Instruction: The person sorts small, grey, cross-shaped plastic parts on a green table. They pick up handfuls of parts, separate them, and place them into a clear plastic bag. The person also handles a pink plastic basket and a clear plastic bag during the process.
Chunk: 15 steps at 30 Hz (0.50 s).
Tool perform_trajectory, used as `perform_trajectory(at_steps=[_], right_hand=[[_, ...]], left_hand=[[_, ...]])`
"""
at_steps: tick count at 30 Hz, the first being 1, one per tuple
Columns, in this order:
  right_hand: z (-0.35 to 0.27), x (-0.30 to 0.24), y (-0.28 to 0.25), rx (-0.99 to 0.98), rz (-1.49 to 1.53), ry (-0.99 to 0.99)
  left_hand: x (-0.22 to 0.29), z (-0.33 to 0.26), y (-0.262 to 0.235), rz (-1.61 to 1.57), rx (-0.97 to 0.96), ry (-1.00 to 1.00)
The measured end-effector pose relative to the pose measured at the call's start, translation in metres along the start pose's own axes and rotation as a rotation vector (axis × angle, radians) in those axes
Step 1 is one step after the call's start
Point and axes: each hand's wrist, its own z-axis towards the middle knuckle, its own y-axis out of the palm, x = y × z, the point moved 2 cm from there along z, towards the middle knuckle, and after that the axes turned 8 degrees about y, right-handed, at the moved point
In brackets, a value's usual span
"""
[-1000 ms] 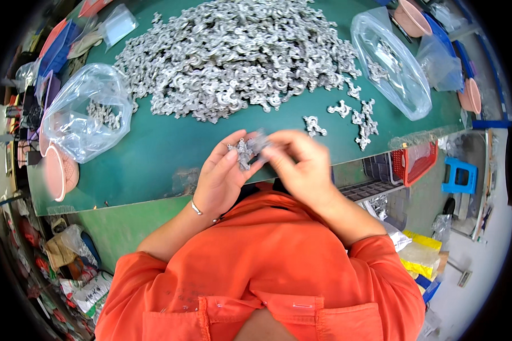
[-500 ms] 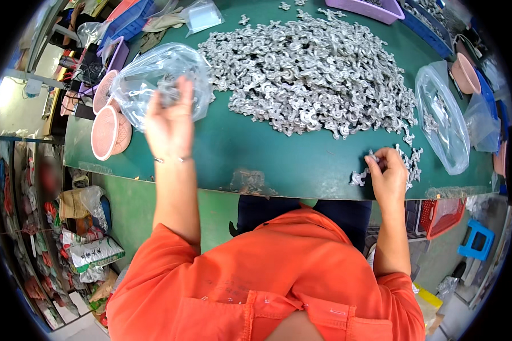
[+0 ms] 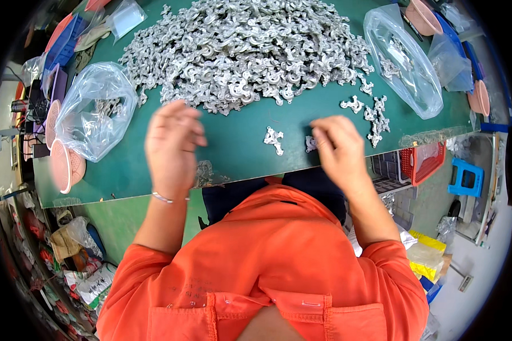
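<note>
While your left hand [image 3: 173,149] hovers blurry over the green table [image 3: 239,150], just below the big pile of metal pieces [image 3: 244,48], its fingers are curled and I can't tell if they're gripping anything. Your right hand [image 3: 338,150] sits at the table's near edge, fingertips pinching down on a small metal piece [image 3: 311,143]. Another loose piece [image 3: 273,139] lies just left of it.
</note>
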Motion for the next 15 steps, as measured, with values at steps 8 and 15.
perform_trajectory(at_steps=[8, 15], right_hand=[[0.000, -0.023, 0.038, -0.068, -0.129, -0.049], [-0.003, -0.043, 0.039, -0.156, 0.388, 0.134]], left_hand=[[-0.037, -0.028, 0.023, -0.060, -0.076, -0.314], [-0.042, -0.043, 0.036, -0.280, -0.212, -0.614]])
